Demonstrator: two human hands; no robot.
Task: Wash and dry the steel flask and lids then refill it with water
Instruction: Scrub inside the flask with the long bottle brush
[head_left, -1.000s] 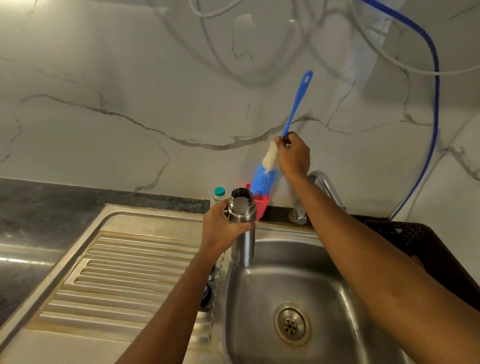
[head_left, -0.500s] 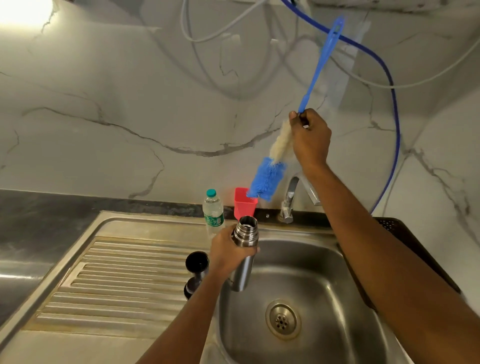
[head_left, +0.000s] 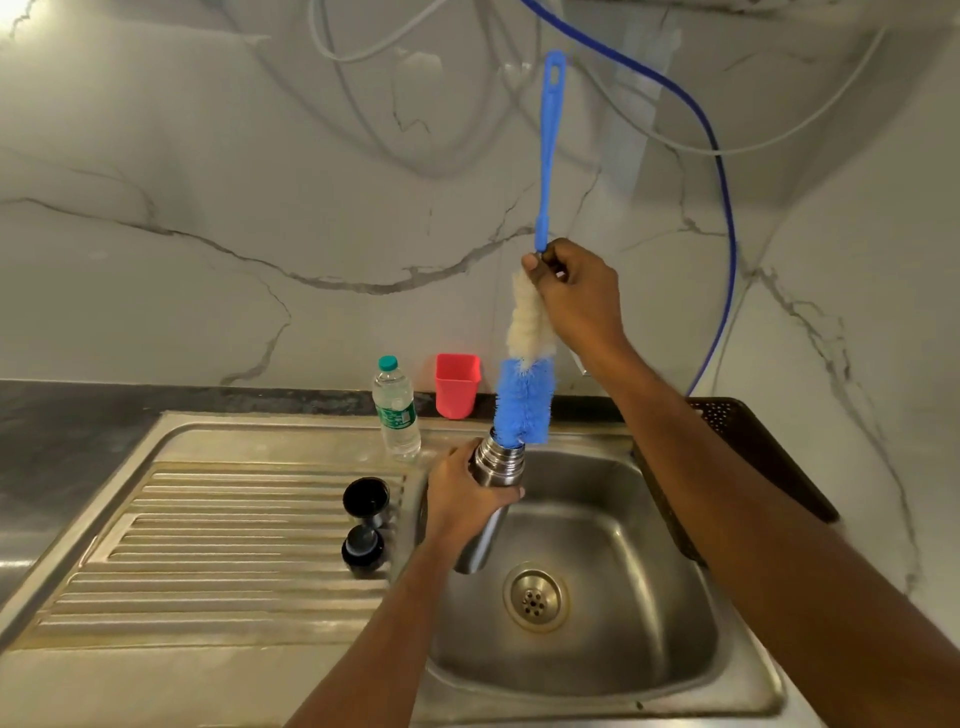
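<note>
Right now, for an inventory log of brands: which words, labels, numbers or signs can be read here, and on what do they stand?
Nothing is readable.
Water bottle, green label: print there, too small and blurred to read.
Steel flask, brush, red cup, far lid, near lid: no markings visible.

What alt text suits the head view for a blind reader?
A left hand grips an open steel flask over a steel sink while the right hand holds a long blue-and-white bottle brush, bristle tip at the flask's mouth. Two black lids sit on the draining board; a clear plastic bottle and red cup stand behind.
</note>
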